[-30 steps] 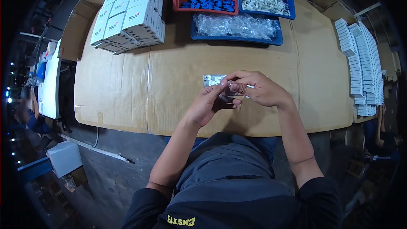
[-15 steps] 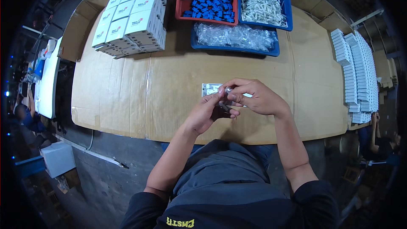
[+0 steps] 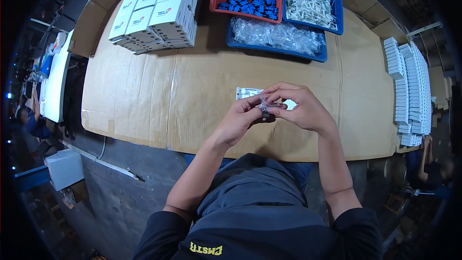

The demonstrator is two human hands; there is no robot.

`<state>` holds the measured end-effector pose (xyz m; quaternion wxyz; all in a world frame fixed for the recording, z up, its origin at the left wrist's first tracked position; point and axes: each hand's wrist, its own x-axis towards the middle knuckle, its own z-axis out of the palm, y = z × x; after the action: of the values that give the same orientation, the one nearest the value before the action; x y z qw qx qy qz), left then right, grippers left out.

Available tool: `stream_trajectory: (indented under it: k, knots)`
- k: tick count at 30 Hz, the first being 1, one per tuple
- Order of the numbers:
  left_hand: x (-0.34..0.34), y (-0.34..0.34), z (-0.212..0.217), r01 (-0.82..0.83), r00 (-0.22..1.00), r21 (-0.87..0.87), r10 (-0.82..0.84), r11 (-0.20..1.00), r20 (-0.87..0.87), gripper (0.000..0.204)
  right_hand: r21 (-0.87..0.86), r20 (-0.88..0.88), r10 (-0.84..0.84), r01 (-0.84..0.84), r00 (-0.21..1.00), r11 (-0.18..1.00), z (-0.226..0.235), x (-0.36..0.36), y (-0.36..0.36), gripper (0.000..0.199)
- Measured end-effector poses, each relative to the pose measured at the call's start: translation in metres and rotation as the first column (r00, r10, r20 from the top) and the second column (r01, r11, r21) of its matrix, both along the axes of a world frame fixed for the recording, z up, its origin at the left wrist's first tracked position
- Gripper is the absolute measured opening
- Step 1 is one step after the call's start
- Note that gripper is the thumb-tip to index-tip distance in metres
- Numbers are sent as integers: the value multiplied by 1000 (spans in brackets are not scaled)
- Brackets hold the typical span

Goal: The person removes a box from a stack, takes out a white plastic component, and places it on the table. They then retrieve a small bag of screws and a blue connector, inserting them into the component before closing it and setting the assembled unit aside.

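Between both hands is a small clear plastic bag, crumpled, with its contents too small to make out. My left hand pinches it from the left, thumb on top. From the right, my right hand grips the same bag with thumb and fingers bent over it. Behind and partly under the hands, a flat white plastic piece lies on the cardboard-covered table; my fingers hide much of it.
At the back stand a red tray of blue and black parts, a blue tray of white pieces and another blue tray of clear bags. White boxes are stacked back left. White units fill the right edge. People work at both sides.
Both hands still hold the bag and have turned it, the fingers now closer together around it. The whole view has shifted slightly, with the trays and boxes appearing further right and higher.
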<state>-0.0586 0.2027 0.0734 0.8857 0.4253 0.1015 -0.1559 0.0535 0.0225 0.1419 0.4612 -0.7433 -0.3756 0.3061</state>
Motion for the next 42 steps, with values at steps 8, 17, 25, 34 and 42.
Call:
stream_trajectory:
  k: [8, 17, 25, 34, 42]
  knots:
    - [-1, -8, -5, -220, 969, -129, 202, 967, -140, 24, 74, 194, -107, 94, 975, 993, -12, -1, 3, 13]
    - [0, -5, -9, -302, 946, -31, 295, 953, -137, 15, 2, 181, -239, 243, 954, 970, -13, -1, 0, 19]
    - [-1, -5, -19, -315, 948, -9, 314, 949, -60, 16, 16, 120, -240, 240, 963, 971, -15, -7, 7, 18]
    - [-2, -3, -20, -271, 961, 144, 259, 952, 92, 17, 59, 20, -280, 279, 960, 959, -21, -7, 5, 16]
    - [1, 0, -7, -280, 958, 151, 267, 948, 103, 26, 112, -10, -207, 207, 978, 972, -12, -3, 1, 13]
